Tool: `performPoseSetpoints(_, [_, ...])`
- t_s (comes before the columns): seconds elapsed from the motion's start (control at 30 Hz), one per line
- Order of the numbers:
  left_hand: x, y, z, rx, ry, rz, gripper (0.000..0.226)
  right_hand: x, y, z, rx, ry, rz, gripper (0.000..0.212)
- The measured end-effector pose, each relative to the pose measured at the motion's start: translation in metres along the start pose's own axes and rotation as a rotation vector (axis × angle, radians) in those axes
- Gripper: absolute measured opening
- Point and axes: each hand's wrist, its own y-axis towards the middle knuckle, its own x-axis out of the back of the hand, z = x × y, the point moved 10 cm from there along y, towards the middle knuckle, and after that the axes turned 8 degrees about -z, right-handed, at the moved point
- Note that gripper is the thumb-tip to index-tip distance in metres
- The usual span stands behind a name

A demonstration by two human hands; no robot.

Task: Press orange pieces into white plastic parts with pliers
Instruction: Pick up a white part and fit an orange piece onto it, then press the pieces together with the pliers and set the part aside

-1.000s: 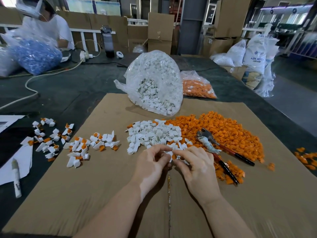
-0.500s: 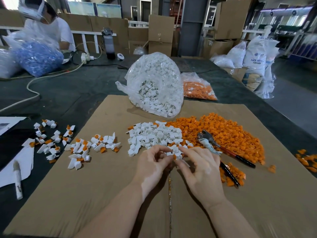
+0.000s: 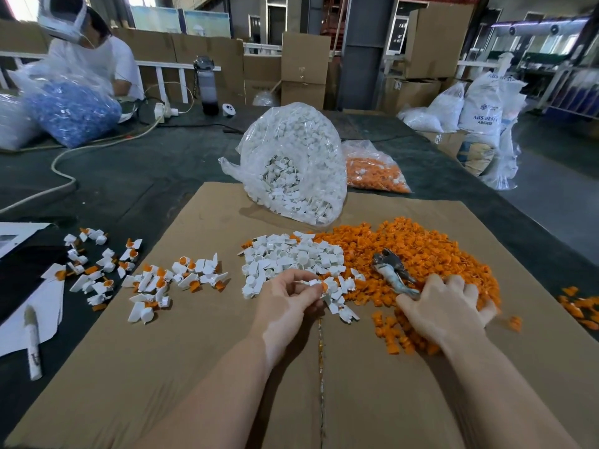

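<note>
Right now the left hand (image 3: 285, 299) pinches a small white part (image 3: 319, 284) with an orange piece showing in it, thumb and forefinger closed on it at the near edge of the heap of white plastic parts (image 3: 291, 257); which way that little part points is too small to tell. Out to the right, the right hand (image 3: 449, 306) lies palm down over the pliers (image 3: 393, 270), its fingers (image 3: 470, 286) curled down around the handles, which are hidden beneath the hand, so how firm the grip is I cannot say for sure. The metal head of the pliers sticks out past the thumb, and the tool's long axis runs from the hand up and to the left, nose aimed toward the white heap and away from the person. It rests on the pile of orange pieces (image 3: 431, 247), which touches the white heap on its right side. Both piles sit on a cardboard sheet (image 3: 201, 351) spread over the dark table (image 3: 129, 176). To the left, finished white-and-orange assemblies (image 3: 155, 280) are scattered across the cardboard's edge and the table. Behind the piles stands an open clear bag of white parts (image 3: 291, 163), with a bag of orange pieces (image 3: 372, 170) just beside it. A marker (image 3: 32, 345) lies at the far left on white paper.
</note>
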Motion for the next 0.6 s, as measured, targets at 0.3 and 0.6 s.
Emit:
performPoseSetpoints(0.3, [0.004, 0.003, 0.003, 0.08, -0.13, -0.022, 0.012, 0.035, -0.022, 0.032, 0.189, 0.289, -0.141, 0.023])
performPoseSetpoints(0.6, [0.012, 0.008, 0.007, 0.133, -0.266, -0.075, 0.012, 0.027, -0.075, 0.093, 0.483, 0.459, 0.304, 0.036])
